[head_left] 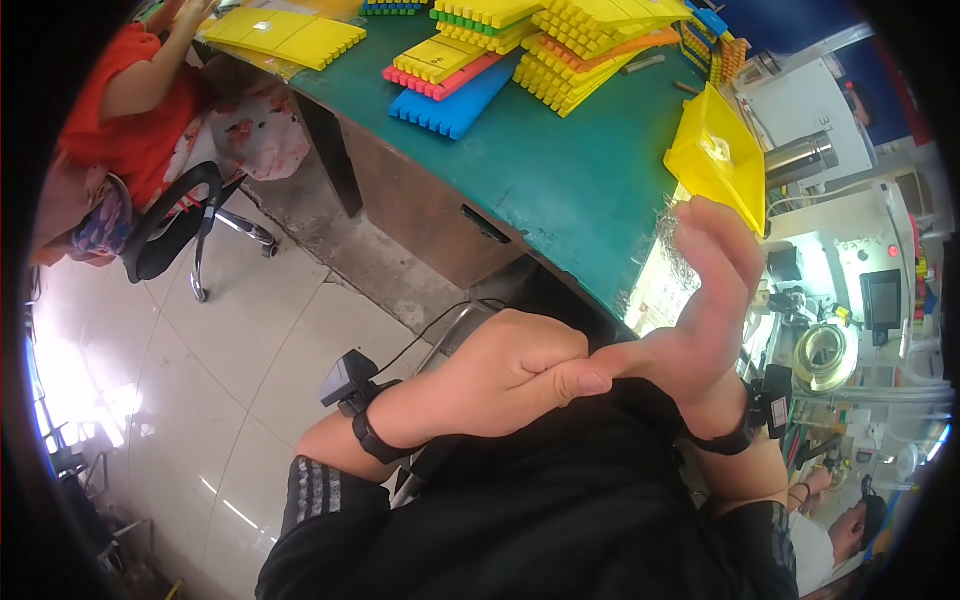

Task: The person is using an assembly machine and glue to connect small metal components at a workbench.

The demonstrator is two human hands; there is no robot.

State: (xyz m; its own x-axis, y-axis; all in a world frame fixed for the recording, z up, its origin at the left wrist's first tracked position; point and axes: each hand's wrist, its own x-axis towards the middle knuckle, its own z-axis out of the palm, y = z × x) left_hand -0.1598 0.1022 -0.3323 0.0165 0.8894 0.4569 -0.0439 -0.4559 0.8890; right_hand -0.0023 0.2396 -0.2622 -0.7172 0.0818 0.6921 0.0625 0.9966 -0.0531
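My left hand (pixel 515 375) is closed around the thumb of my right hand, in front of my dark clothing. My right hand (pixel 715 310) is raised beside it, its other fingers stretched upward and a little bent, with nothing in them. A black wrist strap with a small device sits on each of my wrists. Just beyond my right fingertips stands a yellow plastic bin (pixel 690 150) on the green tabletop (pixel 560 190). A tangle of fine silvery strands (pixel 680 250) lies beside my right fingers, partly hidden by them.
Stacks of yellow notched strips (pixel 565 85) stand at the far side, with a pink and a blue piece (pixel 450 105) in front. A lit white machine (pixel 880 250) and a spool (pixel 826 357) are at right. Another person sits left by a black chair (pixel 185 220); one works lower right.
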